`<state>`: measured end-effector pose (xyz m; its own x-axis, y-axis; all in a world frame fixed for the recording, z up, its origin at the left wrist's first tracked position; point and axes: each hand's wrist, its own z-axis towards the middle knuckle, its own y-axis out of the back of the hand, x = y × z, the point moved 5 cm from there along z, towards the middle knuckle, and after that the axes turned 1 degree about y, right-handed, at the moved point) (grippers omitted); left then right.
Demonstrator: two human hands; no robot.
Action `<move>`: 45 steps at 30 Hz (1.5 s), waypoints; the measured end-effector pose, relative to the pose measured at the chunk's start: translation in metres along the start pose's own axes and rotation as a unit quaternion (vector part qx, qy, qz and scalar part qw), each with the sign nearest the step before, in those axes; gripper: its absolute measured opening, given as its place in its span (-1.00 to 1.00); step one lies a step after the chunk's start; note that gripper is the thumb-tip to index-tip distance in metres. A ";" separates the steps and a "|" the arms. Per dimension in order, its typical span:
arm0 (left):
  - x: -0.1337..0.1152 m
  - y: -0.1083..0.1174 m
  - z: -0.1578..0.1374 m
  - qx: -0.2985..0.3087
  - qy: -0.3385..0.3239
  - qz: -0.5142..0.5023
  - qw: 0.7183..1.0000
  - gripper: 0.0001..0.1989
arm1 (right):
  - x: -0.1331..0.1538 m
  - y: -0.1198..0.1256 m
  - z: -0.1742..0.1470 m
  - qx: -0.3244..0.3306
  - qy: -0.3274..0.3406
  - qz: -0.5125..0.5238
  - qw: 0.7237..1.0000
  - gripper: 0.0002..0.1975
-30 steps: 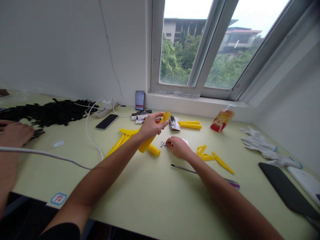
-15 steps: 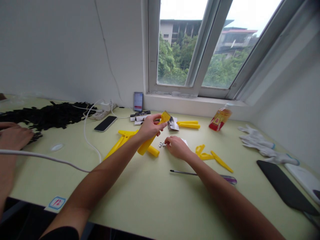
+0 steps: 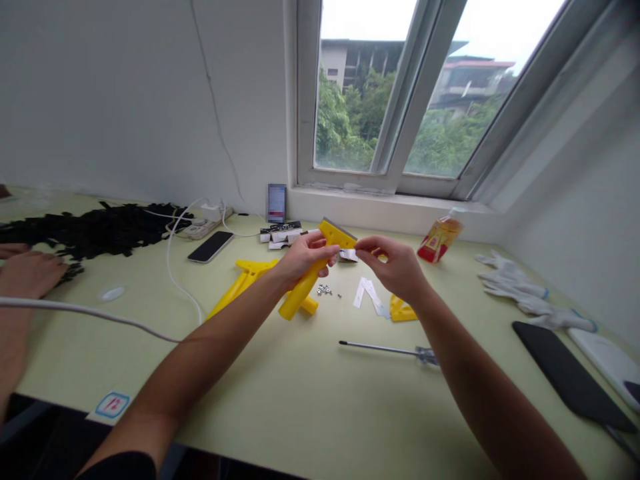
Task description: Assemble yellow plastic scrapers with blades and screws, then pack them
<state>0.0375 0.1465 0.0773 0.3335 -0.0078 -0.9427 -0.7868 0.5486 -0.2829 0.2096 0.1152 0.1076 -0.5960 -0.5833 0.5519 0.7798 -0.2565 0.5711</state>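
Observation:
My left hand (image 3: pixel 306 257) is closed around a yellow scraper (image 3: pixel 338 236), its wide head up and its thick handle slanting down toward me. A dark blade edge shows along the top of the head. At the right end of that head, my right hand (image 3: pixel 397 261) has thumb and fingers pinched together; what they hold is too small to make out. Below the hands lies a small pile of metal screws (image 3: pixel 325 290), with one loose screw (image 3: pixel 339 295) beside it. White strips (image 3: pixel 369 295) and a yellow plastic piece (image 3: pixel 401 311) lie to the right.
Nearer me lies a screwdriver (image 3: pixel 385 348), its handle partly behind my right forearm. More yellow scraper parts (image 3: pixel 255 268) lie behind my left arm. A bottle (image 3: pixel 441 238), gloves (image 3: pixel 520 287) and a phone (image 3: pixel 211 247) stand or lie around. Another person's hand (image 3: pixel 33 272) is at far left.
My right hand has risen from beside the screws to the scraper's head. My left hand has turned the scraper so its wide head shows. The white strips are uncovered.

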 end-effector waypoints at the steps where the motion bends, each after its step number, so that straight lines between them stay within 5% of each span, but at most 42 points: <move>1: 0.000 -0.003 -0.001 0.007 0.004 -0.001 1.000 -0.63 | 0.004 0.001 -0.001 -0.015 0.009 -0.010 1.000 -0.89; 8: -0.001 -0.015 -0.007 0.027 0.008 -0.008 1.000 -0.61 | 0.011 0.000 -0.004 -0.055 0.046 -0.030 0.997 -0.92; 14: -0.001 -0.016 -0.008 0.041 0.006 0.001 0.999 -0.63 | -0.005 0.000 0.001 -0.037 -0.035 0.076 0.996 -0.86; 17: -0.002 -0.018 -0.010 0.037 -0.001 0.011 0.999 -0.64 | -0.013 0.002 0.002 -0.043 -0.078 0.119 0.989 -0.64; 21: -0.003 -0.022 -0.013 0.043 -0.006 0.027 0.999 -0.63 | -0.019 -0.006 0.000 0.032 -0.140 0.259 0.955 -0.32; 26: -0.001 -0.023 -0.014 0.042 -0.016 0.022 0.999 -0.63 | -0.014 -0.018 -0.005 0.105 -0.153 0.373 0.909 -0.38; 33: 0.003 -0.016 -0.009 -0.002 -0.013 0.011 1.000 -0.60 | -0.016 -0.017 -0.001 0.100 -0.123 0.304 0.939 -0.43; 37: 0.003 -0.002 -0.002 -0.047 -0.025 -0.022 0.998 -0.62 | -0.025 0.006 -0.004 0.140 -0.098 0.084 0.982 -0.47; 39: 0.001 0.007 0.001 -0.084 -0.033 -0.048 0.995 -0.63 | -0.035 0.007 -0.015 0.271 -0.121 -0.071 0.952 -0.58; 41: -0.003 0.015 0.003 -0.116 -0.041 -0.074 0.990 -0.61 | -0.047 0.001 -0.033 0.414 -0.160 -0.186 0.877 -0.65; 43: -0.007 0.022 0.004 -0.143 -0.054 -0.090 0.984 -0.61 | -0.055 -0.012 -0.050 0.489 -0.181 -0.245 0.817 -0.69; 45: -0.013 0.027 0.004 -0.165 -0.069 -0.094 0.979 -0.61 | -0.056 -0.032 -0.060 0.517 -0.180 -0.257 0.796 -0.78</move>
<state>0.0142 0.1644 0.0823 0.5377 0.0425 -0.8420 -0.8220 0.2484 -0.5124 0.2296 0.1094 0.0216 -0.9472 -0.2994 0.1150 -0.0493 0.4904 0.8701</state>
